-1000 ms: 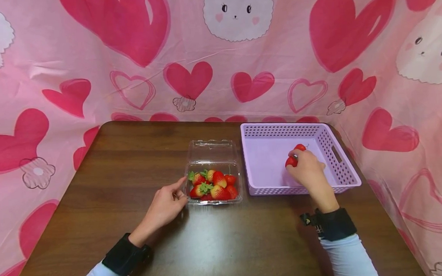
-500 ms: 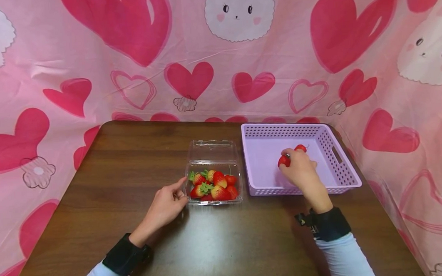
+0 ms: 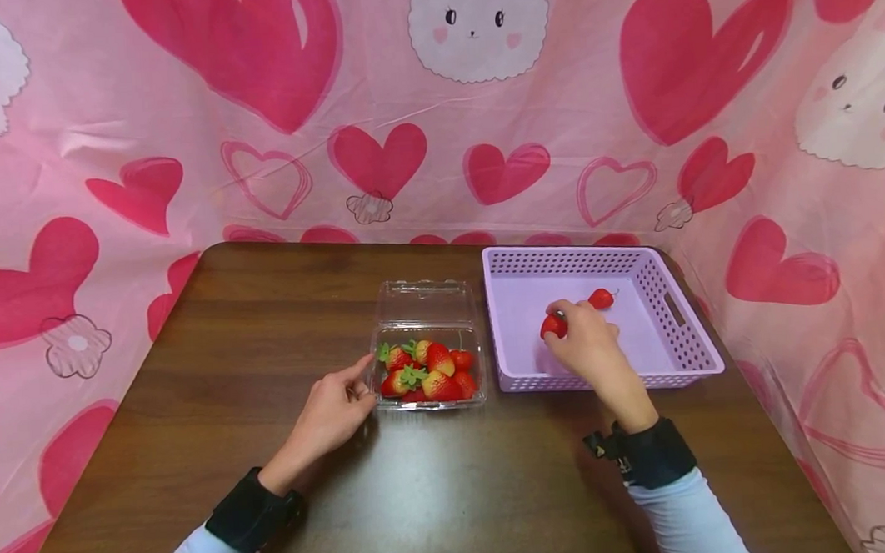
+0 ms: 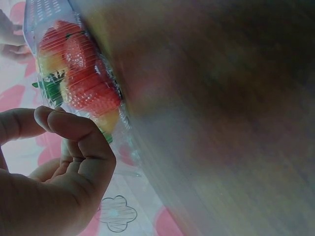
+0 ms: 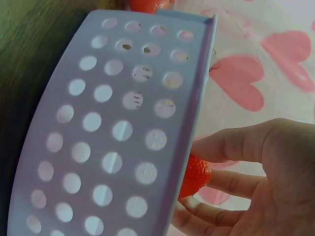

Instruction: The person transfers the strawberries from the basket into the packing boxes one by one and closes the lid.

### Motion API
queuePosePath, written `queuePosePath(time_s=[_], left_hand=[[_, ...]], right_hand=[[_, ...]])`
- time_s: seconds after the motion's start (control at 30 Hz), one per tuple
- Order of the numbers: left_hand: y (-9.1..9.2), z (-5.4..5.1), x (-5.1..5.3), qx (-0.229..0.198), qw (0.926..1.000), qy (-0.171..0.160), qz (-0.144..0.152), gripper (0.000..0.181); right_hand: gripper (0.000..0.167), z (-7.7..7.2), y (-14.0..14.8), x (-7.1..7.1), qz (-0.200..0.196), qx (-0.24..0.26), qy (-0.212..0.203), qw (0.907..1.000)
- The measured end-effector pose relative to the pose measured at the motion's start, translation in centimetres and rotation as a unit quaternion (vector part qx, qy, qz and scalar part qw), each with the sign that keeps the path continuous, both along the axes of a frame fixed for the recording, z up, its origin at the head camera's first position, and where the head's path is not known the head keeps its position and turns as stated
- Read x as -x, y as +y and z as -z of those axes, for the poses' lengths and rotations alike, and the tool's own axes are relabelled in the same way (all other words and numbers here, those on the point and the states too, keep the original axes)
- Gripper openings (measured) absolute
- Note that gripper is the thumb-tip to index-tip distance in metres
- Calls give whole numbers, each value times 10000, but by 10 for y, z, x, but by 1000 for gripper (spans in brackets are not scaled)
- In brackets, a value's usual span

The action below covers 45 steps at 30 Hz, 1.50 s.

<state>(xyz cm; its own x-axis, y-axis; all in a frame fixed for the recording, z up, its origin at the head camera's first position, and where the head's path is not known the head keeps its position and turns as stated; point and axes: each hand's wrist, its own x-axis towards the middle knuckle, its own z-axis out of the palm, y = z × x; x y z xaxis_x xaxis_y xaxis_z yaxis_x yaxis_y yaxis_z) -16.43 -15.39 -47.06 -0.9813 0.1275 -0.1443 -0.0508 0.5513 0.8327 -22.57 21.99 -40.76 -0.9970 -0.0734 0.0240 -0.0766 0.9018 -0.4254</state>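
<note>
My right hand (image 3: 592, 344) is inside the purple basket (image 3: 523, 381) and pinches a red strawberry (image 3: 554, 327) between thumb and fingers. In the right wrist view, the basket's perforated wall hides part of that strawberry (image 5: 197, 176). Behind the hand, a small red fruit (image 3: 601, 299) with a thin stem lies on the basket floor. My left hand (image 3: 334, 409) holds the left side of a clear plastic clamshell box (image 3: 428, 406), its lid tipped back. Strawberries (image 3: 439, 385), several with green leaves, fill the box. From the left wrist, curled fingers (image 4: 74, 128) show at the box's edge.
Both containers stand side by side on a brown wooden table (image 3: 249, 320), the box left of the basket. A pink curtain (image 3: 294, 176) with hearts hangs behind and beside the table. The basket's raised rim (image 3: 688, 378) surrounds the right hand's fingers.
My right hand has moved left within the basket, carrying the strawberry and uncovering more of the small red fruit. The left hand and the box have stayed in place.
</note>
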Motion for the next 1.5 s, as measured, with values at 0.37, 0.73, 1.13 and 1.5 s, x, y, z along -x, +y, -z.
queuePosePath(time_s=[0.37,0.73,1.13,1.5], left_hand=[[0,1,0,-33,10000,75,43,64],[1,1,1,-57,10000,53,55,65],[1,0,1,114,9997,203,116,63],[0,-1,-1,11,9999,79,77,63]], right_hand=[[44,-5,-7,-4,-90,66,-13,9999],[41,-11,-19,-10,-224,192,242,9993],[37,-8,-34,-13,-535,373,632,9959],[37,-12,-58,-19,-818,469,474,9944]])
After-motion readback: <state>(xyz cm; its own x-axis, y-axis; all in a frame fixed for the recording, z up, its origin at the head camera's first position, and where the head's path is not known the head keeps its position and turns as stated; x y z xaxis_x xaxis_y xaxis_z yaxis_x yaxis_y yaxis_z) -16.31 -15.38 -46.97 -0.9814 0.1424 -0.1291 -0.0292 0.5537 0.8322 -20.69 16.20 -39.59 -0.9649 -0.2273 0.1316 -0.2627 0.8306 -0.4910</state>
